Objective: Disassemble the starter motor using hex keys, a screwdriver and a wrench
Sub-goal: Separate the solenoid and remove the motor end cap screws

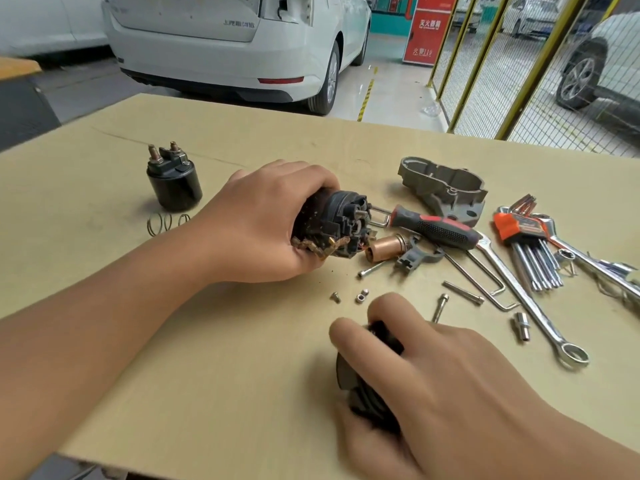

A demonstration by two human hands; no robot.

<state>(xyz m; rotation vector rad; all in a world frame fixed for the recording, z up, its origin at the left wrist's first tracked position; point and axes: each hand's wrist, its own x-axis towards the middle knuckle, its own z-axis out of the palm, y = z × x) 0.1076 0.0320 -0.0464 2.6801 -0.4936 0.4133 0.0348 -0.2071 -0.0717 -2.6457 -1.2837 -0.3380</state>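
At frame center, my left hand (263,220) grips the brush holder assembly (341,221); lower right, my right hand (446,382) clutches a black motor part (367,386).

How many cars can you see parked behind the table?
3, perhaps more behind the mesh. A white car stands straight beyond the table; a light car is at the right behind the fence; another car sits farther back.

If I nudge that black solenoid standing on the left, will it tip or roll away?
The solenoid stands on end, squat and broad-based, so a light nudge would probably slide it rather than tip it. If knocked over, its round body would likely roll. It looks metal, so probably heavy for its size.
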